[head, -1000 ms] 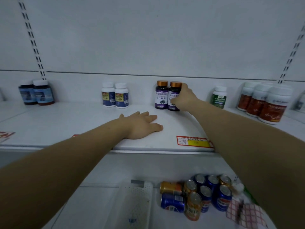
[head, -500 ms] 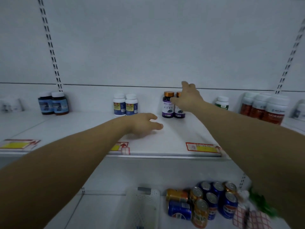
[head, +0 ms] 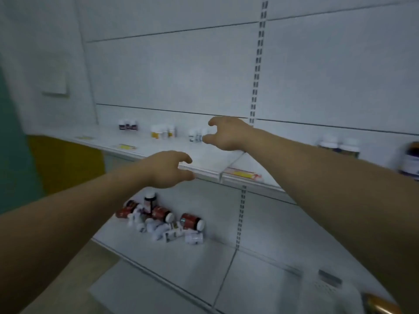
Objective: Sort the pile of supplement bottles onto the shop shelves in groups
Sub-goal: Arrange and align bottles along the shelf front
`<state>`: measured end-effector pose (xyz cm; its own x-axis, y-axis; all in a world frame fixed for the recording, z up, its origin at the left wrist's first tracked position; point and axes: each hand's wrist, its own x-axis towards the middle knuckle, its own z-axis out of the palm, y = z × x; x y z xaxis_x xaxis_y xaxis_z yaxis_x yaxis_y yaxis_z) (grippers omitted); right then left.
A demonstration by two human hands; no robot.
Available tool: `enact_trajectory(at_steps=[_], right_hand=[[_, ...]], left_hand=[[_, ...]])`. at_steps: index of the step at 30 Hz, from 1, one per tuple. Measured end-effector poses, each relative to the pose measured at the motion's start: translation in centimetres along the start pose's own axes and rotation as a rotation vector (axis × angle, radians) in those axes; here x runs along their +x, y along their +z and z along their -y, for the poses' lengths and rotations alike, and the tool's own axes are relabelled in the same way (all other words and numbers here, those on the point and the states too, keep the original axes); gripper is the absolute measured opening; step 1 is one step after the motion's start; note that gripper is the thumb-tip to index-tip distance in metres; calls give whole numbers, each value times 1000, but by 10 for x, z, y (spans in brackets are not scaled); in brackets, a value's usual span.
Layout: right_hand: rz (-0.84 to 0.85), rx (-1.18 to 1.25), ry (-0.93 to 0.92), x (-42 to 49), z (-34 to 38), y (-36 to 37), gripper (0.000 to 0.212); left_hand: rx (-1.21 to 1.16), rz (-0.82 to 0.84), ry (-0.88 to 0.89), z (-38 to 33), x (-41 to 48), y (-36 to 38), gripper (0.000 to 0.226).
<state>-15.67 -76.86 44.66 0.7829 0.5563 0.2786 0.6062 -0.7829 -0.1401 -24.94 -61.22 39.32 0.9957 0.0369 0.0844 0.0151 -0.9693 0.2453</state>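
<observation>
A pile of supplement bottles point(head: 162, 220), dark red ones and small white ones, lies on the lower shelf point(head: 181, 257). On the upper shelf point(head: 210, 171) bottles stand in groups: dark ones point(head: 128, 126), yellow-labelled ones point(head: 163, 132) and white ones point(head: 196, 136). My left hand point(head: 169, 168) hovers at the upper shelf's front edge, fingers loosely curled, holding nothing. My right hand point(head: 226, 134) is over the upper shelf beside the white bottles, thumb and fingers spread, holding nothing.
More bottles point(head: 340, 146) and a dark bottle point(head: 411, 160) stand at the right on the upper shelf. Yellow price tags point(head: 242, 174) line its edge. A gold can top point(head: 378, 305) shows at the bottom right. The frame is blurred.
The view has swung left, so the bottle pile on the lower shelf is now in sight. My right hand has left the gold-capped bottles; both hands now hang in the air, holding nothing.
</observation>
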Motion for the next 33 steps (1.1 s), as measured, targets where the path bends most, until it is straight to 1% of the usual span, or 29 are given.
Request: enact_trajectory(at_steps=[3,6,9,11,14,17,23,26,28,31,33], right_hand=[[19,19,-159,35,90,40,65],[95,57,-301,59,176,83,64],[180,53,-382,76,233,128,66],[240,49,-395,86,254,163,65],[292,22,-382,104,259,218,56],[377,38,-324,126,246,267,48],[476,147,-113,189,203,354,38],[530,231,-16,221,188,391,25],[549,280,5,235,183,412,17],[548,290,31,246,179,440,15],[593,289,52,250,176,463,28]], left_hand=[[21,-10,-141,85,-40,-9,57],[25,3,-279,162,-78,-9,57],[14,15,-360,218,-101,4,55],[-5,25,-389,244,-109,18,55],[-36,62,-419,275,-106,45,55],[-64,132,-438,303,-87,78,54],[-100,254,-410,364,-11,130,57],[-152,304,-424,395,31,148,57],[-170,338,-429,415,55,160,58],[-200,368,-426,445,88,178,59],[-209,396,-406,463,108,190,59]])
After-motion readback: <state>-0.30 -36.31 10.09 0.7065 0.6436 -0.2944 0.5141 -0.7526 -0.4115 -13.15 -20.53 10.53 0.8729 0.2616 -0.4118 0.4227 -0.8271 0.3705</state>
